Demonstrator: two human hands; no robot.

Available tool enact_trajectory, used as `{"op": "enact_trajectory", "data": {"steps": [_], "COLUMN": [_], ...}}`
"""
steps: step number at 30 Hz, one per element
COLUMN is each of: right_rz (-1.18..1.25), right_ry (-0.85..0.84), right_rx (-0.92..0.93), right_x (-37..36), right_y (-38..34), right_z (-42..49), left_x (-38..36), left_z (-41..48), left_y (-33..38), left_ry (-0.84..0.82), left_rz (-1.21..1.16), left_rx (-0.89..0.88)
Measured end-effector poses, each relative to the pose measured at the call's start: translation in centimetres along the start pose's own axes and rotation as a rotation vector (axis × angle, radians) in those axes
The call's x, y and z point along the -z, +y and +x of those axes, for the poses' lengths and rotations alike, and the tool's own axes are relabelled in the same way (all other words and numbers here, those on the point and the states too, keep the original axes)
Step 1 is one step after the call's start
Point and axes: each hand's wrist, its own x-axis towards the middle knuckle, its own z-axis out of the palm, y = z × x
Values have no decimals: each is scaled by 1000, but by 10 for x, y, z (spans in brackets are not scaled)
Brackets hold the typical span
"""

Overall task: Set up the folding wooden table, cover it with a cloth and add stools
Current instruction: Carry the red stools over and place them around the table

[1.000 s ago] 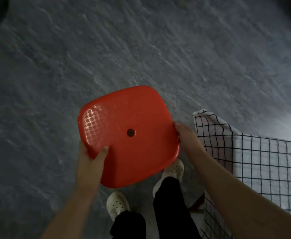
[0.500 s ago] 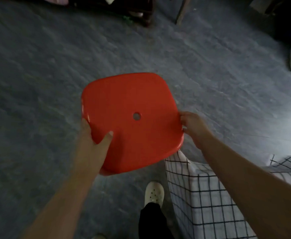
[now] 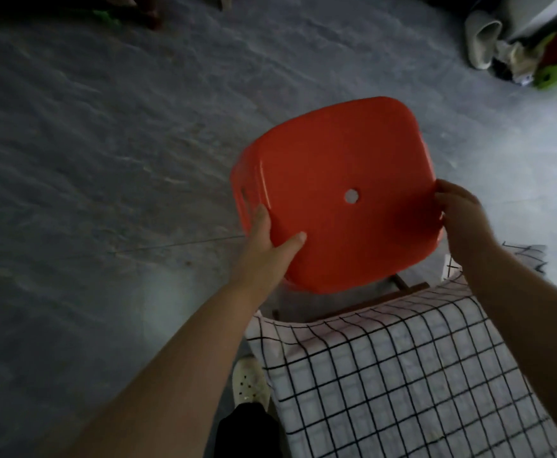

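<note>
Both hands, left hand point(image 3: 263, 249) and right hand point(image 3: 462, 219), are gripping the red plastic stool point(image 3: 336, 193) above the floor point(image 3: 105, 160), probably needing lowering beside the checked-cloth-covered table point(image 3: 402, 375).

No text, label, brand, number or sign can be read on the red stool point(image 3: 336, 153) between your fingers point(image 3: 291, 242), nor anywhere beyond them.

Both arms reach forward; the left hand point(image 3: 263, 249) and right hand point(image 3: 463, 221) grip opposite edges of the stool point(image 3: 336, 160), left thumb on top.
</note>
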Motion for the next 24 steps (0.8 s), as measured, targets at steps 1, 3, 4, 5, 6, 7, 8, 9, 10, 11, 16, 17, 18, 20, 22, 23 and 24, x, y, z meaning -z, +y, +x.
{"op": "enact_trajectory", "data": {"steps": [1,3,4,5,6,7,8,9,10,11,16,17,18,20,22,23,24], "right_rz": [-10,-56,-88,-123,-141,-153,-158,-161,-172,-196,-521,-536,-539,-534,-549,-560,-566], "right_ry": [-9,-4,-27,-42,-39,-26,-17,-18,-25,-27,119,169,208,200,92,30,-33], "right_rx": [-4,-44,-67,-96,-115,-119,-111,-98,-90,-85,73,122,166,255,339,373,405], "right_x": [4,24,28,32,35,36,37,36,34,32,5,-7,-21,-51,-84,-102,-120], "right_y": [2,14,21,29,36,41,44,47,47,48,46,42,38,32,26,23,19], "right_z": [4,21,27,33,37,40,42,42,42,42,21,10,-4,-34,-67,-85,-104], "left_x": [-4,-30,-36,-44,-50,-54,-56,-56,-54,-51,-36,-31,-23,0,30,46,63], "left_z": [5,28,33,38,41,42,43,44,45,46,26,17,7,-16,-42,-57,-73], "left_y": [2,-1,-1,-4,-8,-12,-16,-18,-19,-18,-19,-21,-24,-31,-37,-41,-45], "left_ry": [-10,-48,-62,-83,-96,-107,-117,-127,-134,-136,-81,-64,-40,44,160,217,269], "left_rz": [2,32,78,131,194,261,322,367,396,408,409,409,413,419,425,425,425], "left_rx": [-5,40,69,98,116,122,110,94,82,78,36,29,34,52,59,57,57]}}
